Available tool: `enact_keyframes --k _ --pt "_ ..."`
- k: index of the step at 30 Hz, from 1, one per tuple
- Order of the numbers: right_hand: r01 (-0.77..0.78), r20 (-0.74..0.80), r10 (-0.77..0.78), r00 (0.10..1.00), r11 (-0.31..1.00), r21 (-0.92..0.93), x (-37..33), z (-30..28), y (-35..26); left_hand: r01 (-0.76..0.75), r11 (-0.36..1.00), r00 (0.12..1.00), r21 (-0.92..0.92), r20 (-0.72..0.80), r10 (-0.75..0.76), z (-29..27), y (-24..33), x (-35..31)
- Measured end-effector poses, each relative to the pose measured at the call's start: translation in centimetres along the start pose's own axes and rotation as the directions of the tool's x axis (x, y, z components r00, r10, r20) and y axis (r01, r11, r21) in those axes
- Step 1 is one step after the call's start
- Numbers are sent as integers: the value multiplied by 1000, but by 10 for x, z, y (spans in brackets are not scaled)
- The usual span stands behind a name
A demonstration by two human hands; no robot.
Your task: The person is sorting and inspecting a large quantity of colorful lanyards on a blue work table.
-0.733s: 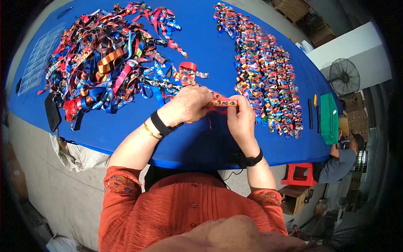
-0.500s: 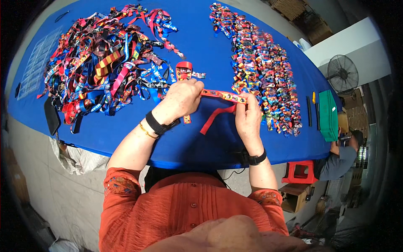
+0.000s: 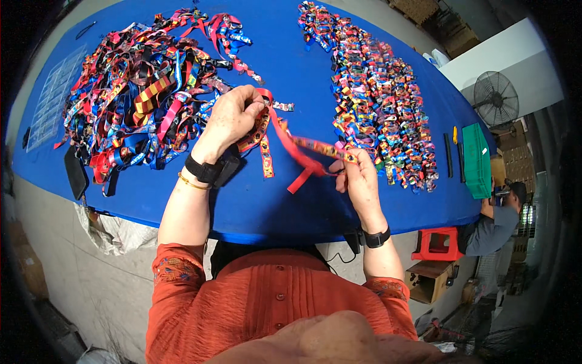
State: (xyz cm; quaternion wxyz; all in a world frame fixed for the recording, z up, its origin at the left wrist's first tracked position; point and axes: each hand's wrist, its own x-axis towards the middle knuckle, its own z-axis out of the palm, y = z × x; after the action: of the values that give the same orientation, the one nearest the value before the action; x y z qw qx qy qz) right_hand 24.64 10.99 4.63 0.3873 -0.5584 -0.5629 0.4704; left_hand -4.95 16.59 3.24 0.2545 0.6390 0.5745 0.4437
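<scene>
Between my hands runs a red printed ribbon strap [image 3: 315, 146], its plain red end hanging down toward the table. My right hand [image 3: 361, 176] is closed, pinching the strap near one end. My left hand [image 3: 235, 115] is closed too, with thumb and fingertips pressed together around part of the same ribbon by the looks of it; the exact grip is partly hidden. More red and yellow ribbon [image 3: 267, 156] hangs below the left fingers. To the left lies a large tangled heap of colourful straps [image 3: 136, 97].
Rows of small folded straps [image 3: 376, 103] cover the right part of the blue table [image 3: 291, 209]. A clear divided tray [image 3: 54, 100] lies at the far left. A green bin [image 3: 476, 161] stands at the right edge, near a fan [image 3: 495, 98], a red stool [image 3: 436, 244] and another person [image 3: 494, 230].
My left hand has moved left and up, away from the right. The strap, stretched straight before, now sags in a loose curve. My right hand has dropped slightly.
</scene>
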Motion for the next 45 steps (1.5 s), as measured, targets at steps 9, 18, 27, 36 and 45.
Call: enact_keyframes --k 9,18,27,36,45 --pt "-89 83 87 993 996 20 -3 3 5 101 963 852 249 -521 45 -24 -16 9" --pt "-152 122 152 981 988 -2 -9 9 3 102 788 700 608 -607 377 -48 -36 14" --pt "-148 143 147 979 989 -8 -16 5 8 -368 855 920 365 275 278 9 13 -12" --pt "-167 114 158 981 983 71 -25 -9 12 -150 680 911 718 367 -186 12 -17 -10" --pt "-187 97 176 979 976 109 -33 -32 24 194 443 934 876 -26 -357 -51 -55 -1"
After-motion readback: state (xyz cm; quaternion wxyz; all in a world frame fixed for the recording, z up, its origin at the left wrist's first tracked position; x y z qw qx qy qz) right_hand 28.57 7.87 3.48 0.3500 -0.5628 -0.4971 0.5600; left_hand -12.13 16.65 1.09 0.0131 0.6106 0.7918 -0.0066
